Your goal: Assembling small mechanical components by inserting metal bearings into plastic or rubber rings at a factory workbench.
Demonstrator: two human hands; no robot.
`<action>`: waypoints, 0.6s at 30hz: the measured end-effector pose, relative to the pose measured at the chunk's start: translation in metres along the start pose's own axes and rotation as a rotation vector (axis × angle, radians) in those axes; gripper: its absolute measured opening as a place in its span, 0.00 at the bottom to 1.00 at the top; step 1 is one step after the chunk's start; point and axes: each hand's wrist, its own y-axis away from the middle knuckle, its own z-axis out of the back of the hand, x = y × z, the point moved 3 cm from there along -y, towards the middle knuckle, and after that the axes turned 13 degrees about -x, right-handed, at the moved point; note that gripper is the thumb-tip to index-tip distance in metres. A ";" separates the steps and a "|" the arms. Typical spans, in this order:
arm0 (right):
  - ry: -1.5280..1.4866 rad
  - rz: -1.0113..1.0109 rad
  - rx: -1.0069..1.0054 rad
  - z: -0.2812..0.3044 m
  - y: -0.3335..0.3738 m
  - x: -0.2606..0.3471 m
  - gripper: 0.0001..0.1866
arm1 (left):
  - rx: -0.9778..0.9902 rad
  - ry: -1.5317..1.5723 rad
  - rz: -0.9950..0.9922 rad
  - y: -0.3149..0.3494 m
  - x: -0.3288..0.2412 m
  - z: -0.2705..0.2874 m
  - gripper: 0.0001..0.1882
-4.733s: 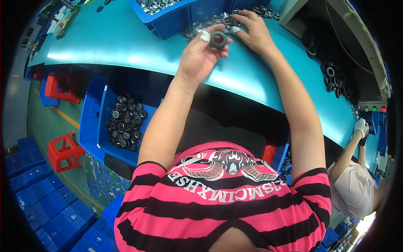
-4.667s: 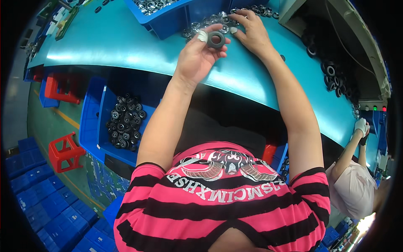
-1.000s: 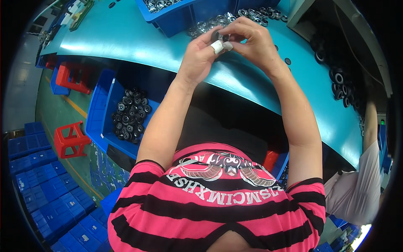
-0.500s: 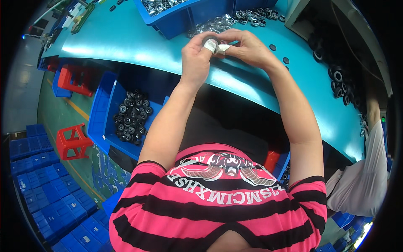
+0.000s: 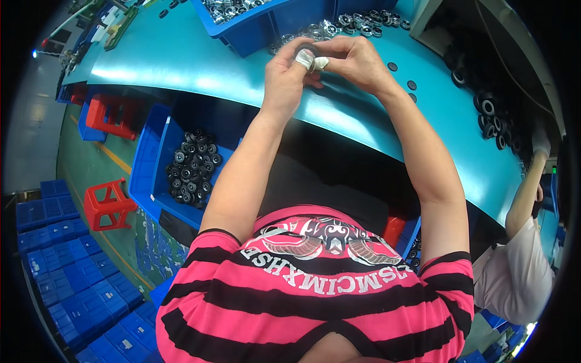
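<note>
My left hand (image 5: 284, 75) and my right hand (image 5: 357, 60) meet above the teal table (image 5: 181, 60). Between their fingertips they pinch a small black ring-shaped wheel part (image 5: 306, 51); white tape wraps the fingertips touching it. Just beyond my hands lies a loose pile of metal bearings (image 5: 339, 24) on the table, next to a blue bin (image 5: 254, 24) holding more metal parts.
A blue crate of black wheels (image 5: 190, 166) sits below the table at my left. Red stools (image 5: 109, 202) and stacked blue crates (image 5: 66, 266) stand on the green floor. Black wheels (image 5: 490, 115) lie at the far right, where another person's arm (image 5: 526, 187) reaches.
Earlier my hands were apart at the bearing pile, the left holding a black ring. They have since come together over the table and now both pinch the part.
</note>
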 end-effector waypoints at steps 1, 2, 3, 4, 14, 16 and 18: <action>-0.005 -0.006 -0.007 -0.001 0.000 0.002 0.22 | -0.030 -0.005 0.002 -0.001 0.000 0.000 0.13; -0.010 -0.012 -0.014 -0.001 0.003 0.006 0.22 | -0.059 -0.009 0.004 -0.001 0.000 -0.001 0.12; -0.015 -0.017 -0.021 -0.002 0.005 0.009 0.22 | -0.086 -0.029 -0.007 -0.001 -0.001 -0.002 0.11; 0.005 -0.010 -0.041 -0.003 0.006 0.011 0.22 | -0.110 -0.047 -0.016 0.000 -0.002 -0.004 0.10; 0.074 0.010 -0.103 -0.011 0.013 0.027 0.20 | -0.253 -0.059 -0.031 0.002 -0.006 -0.002 0.09; 0.074 -0.043 -0.119 -0.011 0.012 0.026 0.20 | -0.232 -0.052 -0.035 0.001 -0.005 -0.002 0.10; 0.007 -0.112 -0.054 -0.009 0.004 0.013 0.21 | -0.188 -0.029 -0.030 0.000 -0.004 -0.003 0.11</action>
